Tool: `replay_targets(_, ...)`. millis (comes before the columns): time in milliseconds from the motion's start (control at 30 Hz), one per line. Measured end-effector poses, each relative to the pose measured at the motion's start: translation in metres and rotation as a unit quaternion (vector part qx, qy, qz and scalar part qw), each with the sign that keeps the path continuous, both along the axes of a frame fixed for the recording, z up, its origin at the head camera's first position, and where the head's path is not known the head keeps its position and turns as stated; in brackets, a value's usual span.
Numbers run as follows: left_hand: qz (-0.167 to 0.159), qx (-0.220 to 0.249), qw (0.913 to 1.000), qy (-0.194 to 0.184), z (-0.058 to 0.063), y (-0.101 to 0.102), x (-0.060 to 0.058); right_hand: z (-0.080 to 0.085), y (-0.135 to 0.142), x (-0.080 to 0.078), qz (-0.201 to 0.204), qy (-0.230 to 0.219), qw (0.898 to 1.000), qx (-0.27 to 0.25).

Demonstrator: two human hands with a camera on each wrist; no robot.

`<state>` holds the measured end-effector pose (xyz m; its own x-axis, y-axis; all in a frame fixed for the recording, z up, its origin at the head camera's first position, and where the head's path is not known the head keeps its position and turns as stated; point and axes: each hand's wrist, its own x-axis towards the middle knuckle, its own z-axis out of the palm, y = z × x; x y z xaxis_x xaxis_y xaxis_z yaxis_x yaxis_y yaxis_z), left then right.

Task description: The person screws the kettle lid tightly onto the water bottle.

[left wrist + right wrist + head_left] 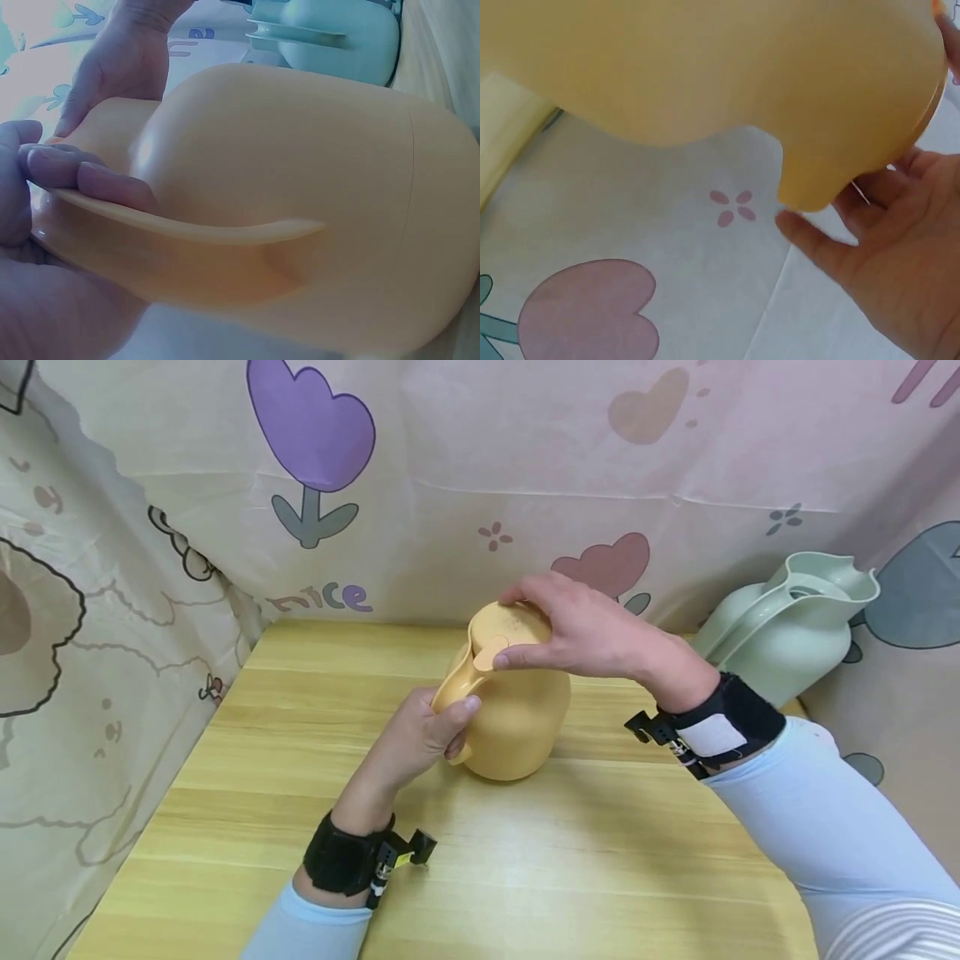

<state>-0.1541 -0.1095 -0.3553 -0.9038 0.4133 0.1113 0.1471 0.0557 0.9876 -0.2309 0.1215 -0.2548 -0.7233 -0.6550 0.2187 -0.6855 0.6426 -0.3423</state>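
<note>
A yellow pitcher [517, 727] stands on the wooden table near its back edge, its handle turned toward the lower left. My left hand [416, 735] grips the handle [187, 232], fingers wrapped round it with the thumb on top. Over the pitcher's top, my right hand [577, 627] spans the yellow lid [498, 622]. Its thumb lies on the lid's tab by the handle, and its fingers reach the far rim. From the right wrist view, the right fingers [810, 236] are right at the spout [806, 184].
A pale green pitcher [795, 618] leans at the table's back right corner. Behind the table [300, 693] hangs a printed cloth [450, 460] with flower patterns, and more cloth runs along the left side. Both wrists wear black straps with small cameras.
</note>
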Motion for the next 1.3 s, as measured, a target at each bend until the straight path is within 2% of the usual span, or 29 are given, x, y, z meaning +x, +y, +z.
replay_targets(167,0.020,-0.010,0.9998,0.002,0.001,0.000,0.002,-0.002,-0.006,0.005,-0.025,0.046,0.999,0.006)
replay_targets(300,0.052,-0.033,0.9981,0.008,0.003,0.001,0.006,-0.004,-0.010,0.009,-0.050,0.068,0.996,-0.002)
replay_targets(500,0.096,-0.064,0.9928,0.032,0.004,0.003,0.013,-0.012,-0.014,0.013,-0.044,0.100,0.993,-0.036)
replay_targets(733,0.099,-0.065,0.9922,0.040,0.004,0.007,0.014,-0.017,-0.011,0.014,-0.042,0.095,0.993,-0.062)
replay_targets(933,0.104,-0.050,0.9923,0.044,0.001,0.011,0.015,-0.023,-0.008,0.013,-0.026,0.073,0.993,-0.084)
replay_targets(1000,0.110,-0.046,0.9919,0.045,0.000,0.013,0.015,-0.027,-0.007,0.013,-0.015,0.080,0.992,-0.094)
replay_targets(1167,0.142,-0.035,0.9874,0.060,-0.006,0.018,0.016,-0.038,-0.003,0.012,0.020,0.134,0.981,-0.138)
replay_targets(1300,0.170,-0.012,0.9821,0.080,-0.009,0.024,0.016,-0.046,0.004,0.014,-0.001,0.162,0.966,-0.199)
